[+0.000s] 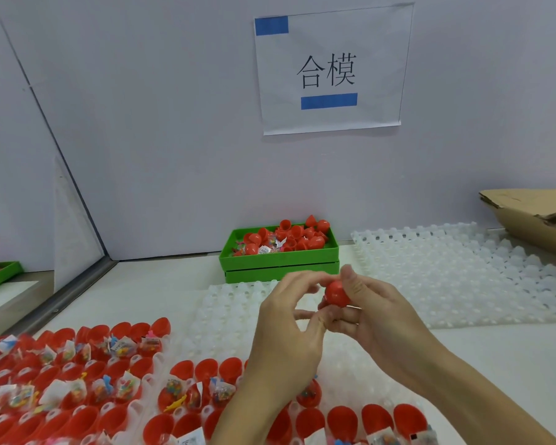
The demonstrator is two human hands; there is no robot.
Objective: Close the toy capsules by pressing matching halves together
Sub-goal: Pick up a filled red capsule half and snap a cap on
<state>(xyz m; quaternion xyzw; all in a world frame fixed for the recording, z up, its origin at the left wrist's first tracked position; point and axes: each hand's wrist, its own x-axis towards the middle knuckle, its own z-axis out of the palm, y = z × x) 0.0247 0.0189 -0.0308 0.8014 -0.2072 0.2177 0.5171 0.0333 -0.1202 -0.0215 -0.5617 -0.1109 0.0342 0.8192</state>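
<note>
The right hand (363,303) is curled around a red capsule (336,294), which is held in the air above the white tray (225,319) near the middle of the desk (495,364). The left hand (289,319) is brought against it from the left, its fingertips pinched at the capsule's left side. The halves seem to be pressed along a left-right axis; the seam cannot be seen.

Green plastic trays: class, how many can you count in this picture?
3: two green plastic trays stacked against the back wall, the upper holding red capsule halves, the lower beneath it, and one cut off at the left edge.
</note>
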